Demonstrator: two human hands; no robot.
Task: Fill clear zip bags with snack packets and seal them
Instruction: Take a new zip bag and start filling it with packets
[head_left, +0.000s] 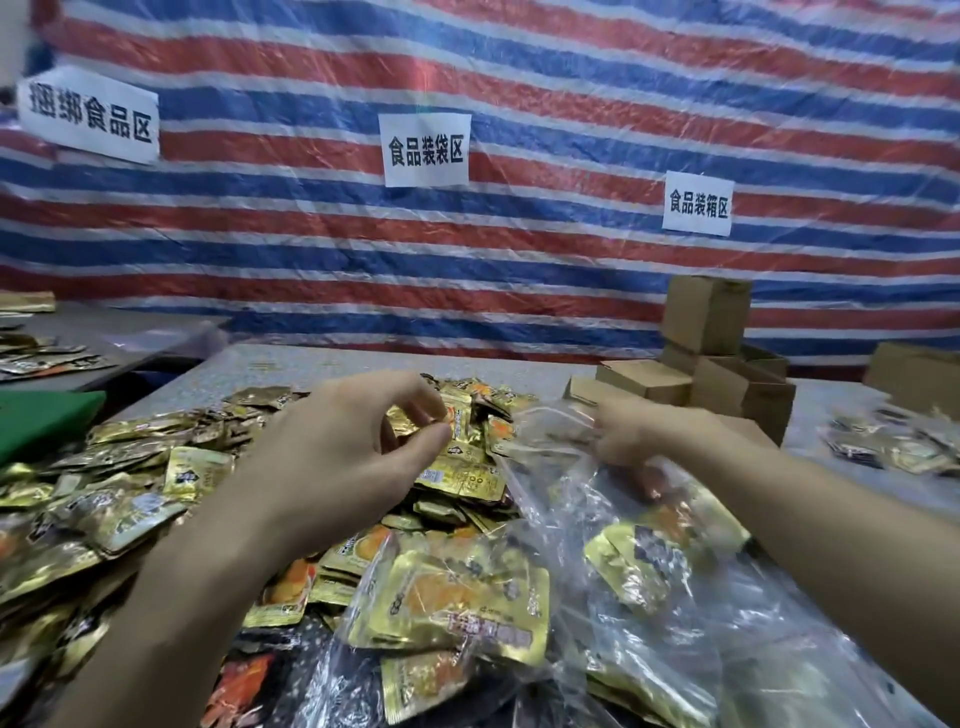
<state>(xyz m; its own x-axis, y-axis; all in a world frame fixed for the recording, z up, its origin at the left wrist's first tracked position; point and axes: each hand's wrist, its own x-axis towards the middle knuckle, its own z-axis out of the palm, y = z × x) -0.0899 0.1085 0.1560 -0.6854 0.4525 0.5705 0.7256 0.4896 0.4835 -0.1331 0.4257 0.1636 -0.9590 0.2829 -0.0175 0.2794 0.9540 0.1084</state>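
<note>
1. Nearest, lower right: clear bag (727, 639) lying slack, already loaded with several gold packets (452, 597). Mouth unsealed.
2. Progress, as judged: filling under way and room left in the bag. Sealing not yet done. No finished, sealed bag identifiable anywhere in view.
3. Left hand (353, 457): fingers curled, thumb and forefinger narrowed to a pinch on the edge of one packet (460, 415) at the top of the pile (130, 493), just beside the bag's mouth.
4. Right hand (639, 434): closed on the far edge of the bag's mouth, holding it raised and parted toward the left hand.
5. Pile: loose, spread from left to centre of the table (322, 364) and touching the bag. Ample stock remaining, so many more bags to fill.
6. Further right: a small second heap (893, 447), well apart from the hands, near stacked boxes (706, 312).
7. Farthest: striped tarp (519, 260) as backdrop, bearing three paper signs (426, 150).
</note>
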